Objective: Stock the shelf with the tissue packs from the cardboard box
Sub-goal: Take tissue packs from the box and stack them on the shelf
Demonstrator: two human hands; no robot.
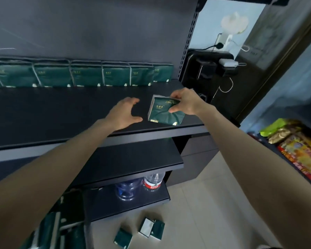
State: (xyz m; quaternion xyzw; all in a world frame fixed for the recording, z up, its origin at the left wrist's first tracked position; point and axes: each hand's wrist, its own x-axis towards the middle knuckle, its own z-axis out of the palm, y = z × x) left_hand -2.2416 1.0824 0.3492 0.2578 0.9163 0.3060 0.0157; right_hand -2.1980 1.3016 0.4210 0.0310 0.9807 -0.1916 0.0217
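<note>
The right hand [184, 101] grips a dark green tissue pack [164, 112] by its right edge, thumb at the near side and fingers curled over the far side. The pack lies tilted on the top shelf [61, 112], close to the shelf's front right corner, with its lower edge touching the dark surface. The left hand [125, 114] hovers just left of the pack, fingers spread and thumb out, holding nothing and not touching the pack.

At the back of the same shelf, a row of tissue packs [86, 74] stands upright against the grey back panel, side by side from the left edge to near the right end. The space between that row and the held pack is bare dark board.

Below the top shelf is a second shelf [136, 159], and under that a lower shelf carrying a large blue water jug [127, 190] and, just to its right, a clear bottle with a red label [153, 182].

On the tiled floor [205, 203] in front of the lowest shelf lie three loose tissue packs [147, 230]. More green packs [50, 229] show at the lower left, blurred; whether they sit in a box cannot be told.

To the right of the shelf, colourful snack bags [294, 142] rest on another rack.
</note>
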